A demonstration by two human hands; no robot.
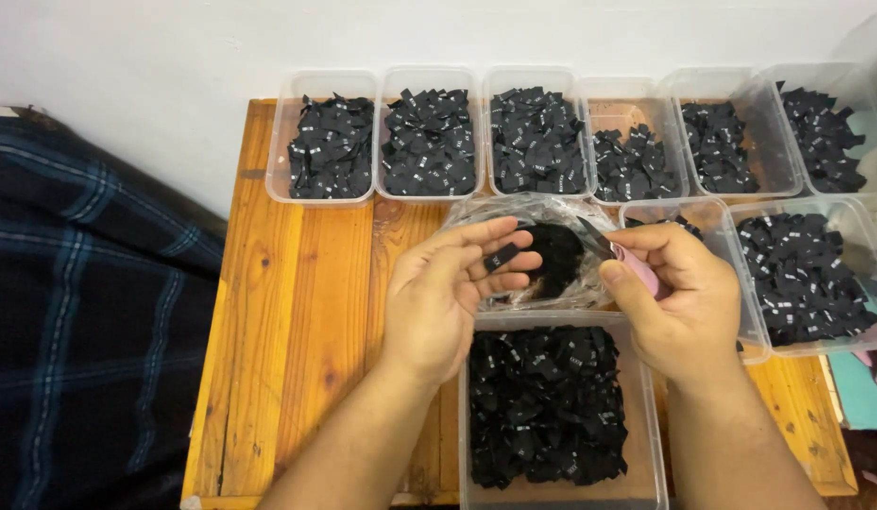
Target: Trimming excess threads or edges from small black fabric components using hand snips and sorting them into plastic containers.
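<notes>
Left hand [448,283] pinching black label [502,256], right hand [679,288] gripping scissors [620,253]

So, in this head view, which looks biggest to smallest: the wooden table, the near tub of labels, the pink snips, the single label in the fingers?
1. Wooden table
2. Near tub, though nearness to the camera enlarges it
3. Pink snips, partly hidden in the right hand
4. Single label held by the left hand

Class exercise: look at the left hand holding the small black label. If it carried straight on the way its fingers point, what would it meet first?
The left hand points rightward, so it would probably first meet the clear plastic bag of black material, then the right hand. Depth is hard to judge.
</notes>
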